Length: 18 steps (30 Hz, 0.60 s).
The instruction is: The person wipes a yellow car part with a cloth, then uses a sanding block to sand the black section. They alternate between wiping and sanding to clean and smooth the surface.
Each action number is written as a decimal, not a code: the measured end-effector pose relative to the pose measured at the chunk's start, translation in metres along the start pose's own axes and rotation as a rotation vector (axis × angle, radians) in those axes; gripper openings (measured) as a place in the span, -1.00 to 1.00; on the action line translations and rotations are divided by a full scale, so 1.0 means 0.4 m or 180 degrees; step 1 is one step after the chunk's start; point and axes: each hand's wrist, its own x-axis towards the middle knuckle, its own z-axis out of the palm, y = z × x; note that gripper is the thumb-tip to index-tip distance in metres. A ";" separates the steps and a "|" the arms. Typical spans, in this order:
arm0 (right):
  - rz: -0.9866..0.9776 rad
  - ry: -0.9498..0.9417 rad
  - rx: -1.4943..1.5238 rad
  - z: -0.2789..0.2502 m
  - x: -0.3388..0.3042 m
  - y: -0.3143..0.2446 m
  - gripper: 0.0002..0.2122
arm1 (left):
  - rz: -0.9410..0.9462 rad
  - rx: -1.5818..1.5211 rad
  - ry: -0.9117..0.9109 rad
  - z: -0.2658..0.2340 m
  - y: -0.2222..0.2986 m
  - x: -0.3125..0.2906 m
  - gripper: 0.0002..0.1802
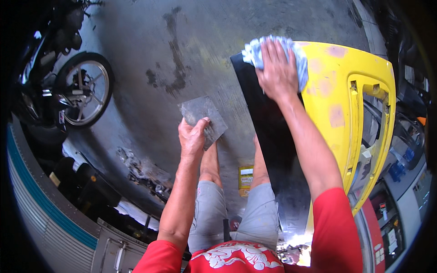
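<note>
- Panel (318, 86): yellow, long slotted opening on its right side, dull pinkish patches (337, 116) on the paint; a glossy black band (268, 113) runs down its left side.
- Right hand (278, 75): at the panel's upper left end, laid flat over a cloth, fingers stretched out and close together (palm side hidden, so any pinch on the cloth cannot be told).
- Cloth (301, 63): pale blue and white, bunched, under the right hand at the panel's top edge, overlapping both the yellow and the black band.
- Left hand (192, 136): left of the panel and apart from it, closed round the lower corner of a plate, thumb on the upper face.
- Plate (205, 109): thin, grey, four-sided, smudged (tilted, a corner toward the panel), held above the floor (136, 27).
- Stain (175, 68): dark, irregular, on the floor left of the panel's upper end.
- Box (246, 178): small, yellow, left of the panel's lower half, between the person's legs.
- Motorbike (45, 59): well left of the panel, dark, its spoked wheel (108, 82) facing the panel side.
</note>
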 end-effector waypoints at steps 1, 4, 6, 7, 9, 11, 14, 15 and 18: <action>0.0067 -0.0237 -0.0113 0.008 0.052 -0.009 -0.28 | -0.0203 0.0116 -0.0017 -0.024 0.001 -0.005 -0.72; -0.0040 -0.0405 -0.0105 -0.045 0.003 -0.043 -0.28 | -0.0304 0.0196 -0.0063 -0.083 0.023 -0.032 -0.71; 0.0287 -0.0992 -0.0205 -0.132 -0.196 -0.051 -0.22 | -0.0048 0.0059 -0.0095 -0.117 0.031 -0.057 -0.68; 0.0532 -0.1539 -0.0480 -0.174 -0.311 -0.056 -0.19 | -0.0383 0.0276 -0.0002 -0.139 0.031 -0.073 -0.63; 0.0736 -0.1853 -0.0469 -0.219 -0.479 -0.067 -0.20 | -0.0602 0.0146 -0.0109 -0.176 0.016 -0.091 -0.67; 0.0453 -0.1469 -0.0497 -0.193 -0.459 -0.047 -0.18 | -0.0784 0.0336 -0.0101 -0.208 -0.009 -0.089 -0.69; 0.0023 -0.0781 -0.0628 -0.069 -0.172 -0.033 -0.17 | -0.0772 -0.0127 -0.0143 -0.232 -0.049 -0.060 -0.71; -0.0145 -0.0429 -0.0580 -0.023 -0.056 -0.039 -0.22 | -0.0764 -0.0073 -0.0171 -0.236 -0.056 -0.049 -0.71; -0.0180 -0.0402 -0.0655 0.072 0.135 -0.117 -0.28 | -0.0780 0.0107 -0.0090 -0.239 -0.058 -0.028 -0.73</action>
